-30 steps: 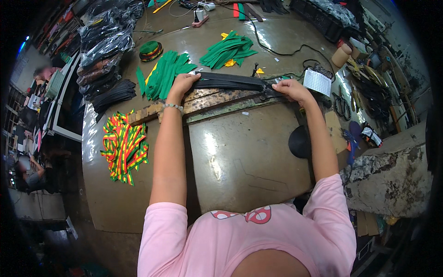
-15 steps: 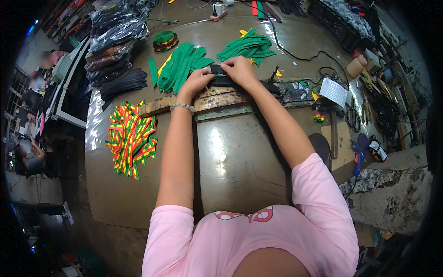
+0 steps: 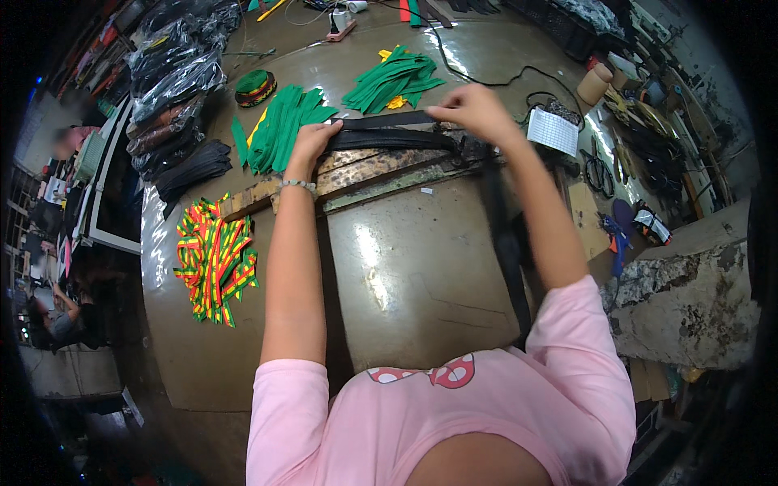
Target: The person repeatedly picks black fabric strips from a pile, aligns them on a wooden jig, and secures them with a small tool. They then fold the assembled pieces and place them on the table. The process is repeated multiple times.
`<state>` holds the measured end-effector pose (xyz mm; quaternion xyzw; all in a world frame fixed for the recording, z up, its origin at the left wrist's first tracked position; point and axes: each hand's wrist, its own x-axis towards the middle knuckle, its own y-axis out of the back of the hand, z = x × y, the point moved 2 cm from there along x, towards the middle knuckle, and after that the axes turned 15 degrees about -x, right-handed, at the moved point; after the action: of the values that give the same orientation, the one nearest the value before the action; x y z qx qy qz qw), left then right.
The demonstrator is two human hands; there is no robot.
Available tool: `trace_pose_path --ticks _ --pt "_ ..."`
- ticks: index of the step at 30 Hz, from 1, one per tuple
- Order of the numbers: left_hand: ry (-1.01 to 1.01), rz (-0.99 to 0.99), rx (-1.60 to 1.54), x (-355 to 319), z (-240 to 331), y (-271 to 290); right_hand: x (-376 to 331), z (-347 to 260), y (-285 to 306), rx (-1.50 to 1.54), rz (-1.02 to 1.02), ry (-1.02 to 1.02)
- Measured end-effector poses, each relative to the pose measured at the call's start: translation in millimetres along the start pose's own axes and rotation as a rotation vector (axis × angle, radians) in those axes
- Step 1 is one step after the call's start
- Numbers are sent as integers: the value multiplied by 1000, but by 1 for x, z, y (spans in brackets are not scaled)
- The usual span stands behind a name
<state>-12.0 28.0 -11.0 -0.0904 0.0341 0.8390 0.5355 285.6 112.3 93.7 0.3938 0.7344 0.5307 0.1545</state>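
A flat black strap (image 3: 385,121) stretches between my two hands above the far part of the table. My left hand (image 3: 314,142) pinches its left end, with thumb and fingers closed. The fingers of my right hand (image 3: 478,113) are closed at the strap's right end. Just below it, more black strapping (image 3: 393,140) lies along a worn wooden bar (image 3: 356,172). A long black band (image 3: 504,243) hangs beside my right forearm toward the near side. Piles of green strips (image 3: 284,130) and yellow-tipped green strips (image 3: 393,81) lie beyond my hands.
Left of my arm is a heap of red, yellow and green ribbons (image 3: 215,263). Black strips (image 3: 194,168) and plastic-wrapped stacks (image 3: 174,77) line the far left, near a coiled roll (image 3: 255,87). Scissors (image 3: 598,174), a gridded sheet (image 3: 553,131) and a cable (image 3: 519,79) lie right.
My right hand has moved right, away from my left, and the strap now spans the gap. My left hand still pinches its end. The whole view has shifted slightly.
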Motion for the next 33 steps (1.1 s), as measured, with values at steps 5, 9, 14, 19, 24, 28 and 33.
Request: trace_pose_path --ticks 5,9,14,19,24,28,33 --pt "-69 -12 -131 -9 6 -9 -47 52 2 348 -157 -291" --pt "-45 33 45 -15 12 -8 -60 66 -29 600 -272 -478" --pt "9 2 14 -15 12 -9 -58 75 -33 606 -321 -469" --pt "-69 -32 -8 -20 16 -9 -42 41 2 -21 39 -314" --pt "-27 -154 108 -34 23 0 15 -58 -36 278 264 49" --pt "27 -158 30 -34 23 2 47 -93 -93 113 210 7" --pt "-34 -49 -77 -18 10 -1 59 -85 -119 62 152 -135"
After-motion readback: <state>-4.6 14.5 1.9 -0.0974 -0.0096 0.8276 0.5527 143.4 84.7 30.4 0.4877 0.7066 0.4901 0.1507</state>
